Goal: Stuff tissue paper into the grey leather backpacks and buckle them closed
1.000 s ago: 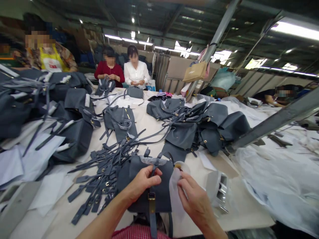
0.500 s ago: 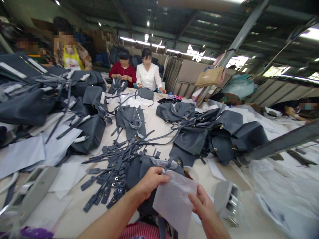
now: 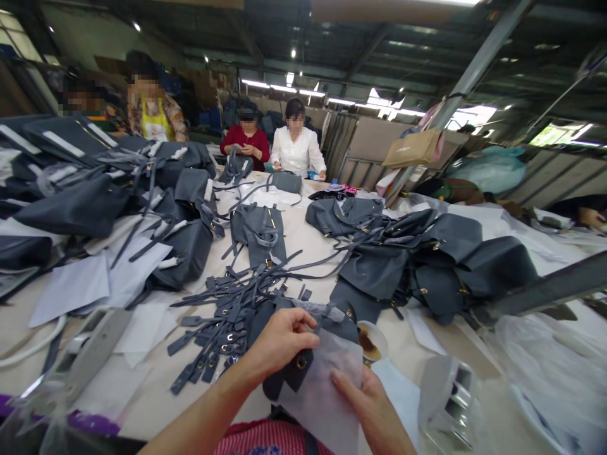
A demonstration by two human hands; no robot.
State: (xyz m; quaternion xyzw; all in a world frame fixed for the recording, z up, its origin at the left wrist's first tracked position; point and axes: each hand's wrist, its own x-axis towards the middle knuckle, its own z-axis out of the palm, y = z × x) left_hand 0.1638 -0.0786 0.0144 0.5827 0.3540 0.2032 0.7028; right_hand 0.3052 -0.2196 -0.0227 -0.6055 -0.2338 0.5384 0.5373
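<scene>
A translucent white sheet (image 3: 327, 379), thin like paper or plastic film, hangs tilted in front of me over a dark blue-grey bag (image 3: 344, 328). My right hand (image 3: 367, 404) grips the sheet's right side, thumb on the near face. At its upper left corner my left hand (image 3: 284, 338) is closed, thumb and fingertips pinched at the edge. Just under the left hand shows a dark flap (image 3: 296, 373) with a gold-coloured ring. Much of the bag is hidden behind the sheet and hands. Left of it lie several dark straps (image 3: 213, 341) with metal rings.
Dark bags pile up at the left (image 3: 80, 202) and right (image 3: 427, 253). Grey tape dispensers stand left (image 3: 90, 354) and right (image 3: 446, 392). A small bowl (image 3: 379, 341) of brown stuff sits beside the bag. Co-workers (image 3: 296, 145) are across the table.
The sheet has shifted down and left, uncovering the dark flap with the ring and more of the bowl. My left hand's fingers are curled more. The camera view has turned slightly left.
</scene>
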